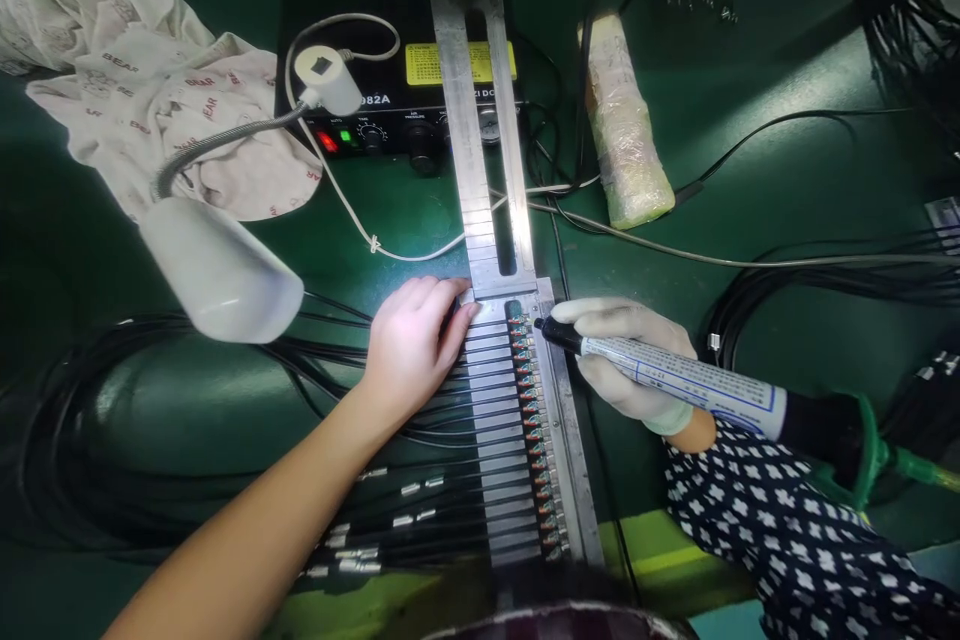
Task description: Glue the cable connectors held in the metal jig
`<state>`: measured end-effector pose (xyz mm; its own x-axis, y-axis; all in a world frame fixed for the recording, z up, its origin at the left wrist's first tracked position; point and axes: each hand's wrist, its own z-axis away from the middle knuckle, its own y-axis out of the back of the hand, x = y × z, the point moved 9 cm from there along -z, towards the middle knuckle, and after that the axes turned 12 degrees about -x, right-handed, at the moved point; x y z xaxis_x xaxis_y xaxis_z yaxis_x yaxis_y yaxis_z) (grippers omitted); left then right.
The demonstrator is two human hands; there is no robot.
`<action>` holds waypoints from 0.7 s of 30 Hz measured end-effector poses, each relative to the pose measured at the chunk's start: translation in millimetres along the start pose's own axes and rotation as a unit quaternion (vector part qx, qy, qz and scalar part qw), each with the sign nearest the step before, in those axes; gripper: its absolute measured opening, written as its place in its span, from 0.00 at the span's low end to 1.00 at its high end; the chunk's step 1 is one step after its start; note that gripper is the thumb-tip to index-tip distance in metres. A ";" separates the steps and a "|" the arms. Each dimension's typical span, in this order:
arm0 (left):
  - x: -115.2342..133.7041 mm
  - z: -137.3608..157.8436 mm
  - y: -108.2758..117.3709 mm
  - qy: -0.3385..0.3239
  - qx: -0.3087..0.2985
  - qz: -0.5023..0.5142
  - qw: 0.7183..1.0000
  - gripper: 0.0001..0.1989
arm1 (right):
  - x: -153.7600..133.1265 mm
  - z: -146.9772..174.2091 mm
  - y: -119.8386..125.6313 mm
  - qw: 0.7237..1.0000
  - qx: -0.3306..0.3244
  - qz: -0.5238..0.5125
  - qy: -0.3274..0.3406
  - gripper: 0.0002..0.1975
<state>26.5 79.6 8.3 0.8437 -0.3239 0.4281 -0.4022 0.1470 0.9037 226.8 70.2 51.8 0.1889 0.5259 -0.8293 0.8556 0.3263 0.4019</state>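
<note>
Syringe [679, 375] gripped in the right hand [641, 322] points leftward, tip just beside the far end of the connector row [534, 420] running toward the person, while the left hand [412, 340], its pinch unclear, meets the fixture's [501, 523] left edge.

A gloved right hand [646, 323] holds a marked syringe [679, 375], its black tip beside a row of wire ends [535, 420], as the bare left hand [411, 340] touches a metal rack [574, 445] of black cables [322, 357] on a green table [337, 260].
</note>
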 end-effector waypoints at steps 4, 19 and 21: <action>0.2 -0.1 0.7 0.002 -0.001 0.002 1.000 0.12 | 1.1 -0.4 -0.2 1.000 0.000 0.012 -0.006 0.11; 0.1 0.5 1.5 0.000 0.007 -0.003 1.000 0.12 | -6.5 5.4 -0.3 1.000 -0.003 -0.017 0.015 0.14; 0.7 0.8 1.6 -0.003 0.007 -0.003 1.000 0.12 | -7.0 4.5 0.1 1.000 0.001 -0.023 0.020 0.14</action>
<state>26.2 78.9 10.1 0.8440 -0.3294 0.4233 -0.4029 0.1315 0.9057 227.8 62.9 55.9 0.1296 0.5411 -0.8309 0.8642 0.3492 0.3623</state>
